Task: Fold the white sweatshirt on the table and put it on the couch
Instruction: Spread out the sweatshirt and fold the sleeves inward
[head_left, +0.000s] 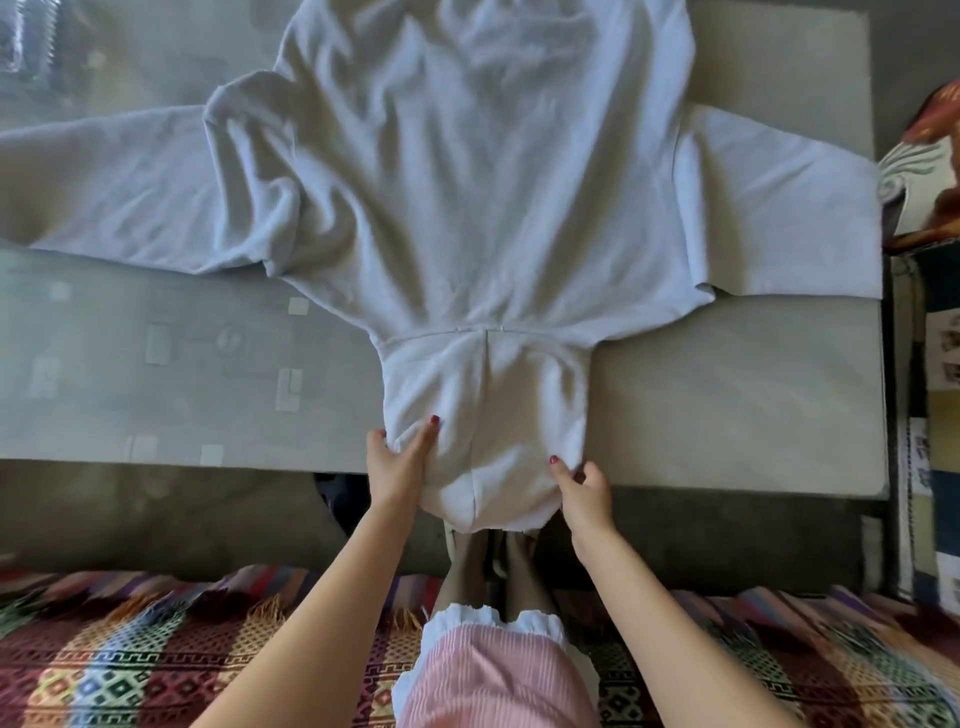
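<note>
Head view: the sweatshirt (467, 171) lies spread flat on the bench (727, 395), both sleeves stretched out to the sides and its hood (483, 415) pointing toward the person, hanging over the near edge. The left hand (397, 462) pinches the hood's left side, thumb and fingers clamped on the cloth. The right hand (582, 486) grips the hood's right edge the same way. A patterned rug (130, 660) covers the floor below.

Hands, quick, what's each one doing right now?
Left hand: grips the left edge of the sweatshirt's hood.
Right hand: pinches the hood's right edge.
</note>
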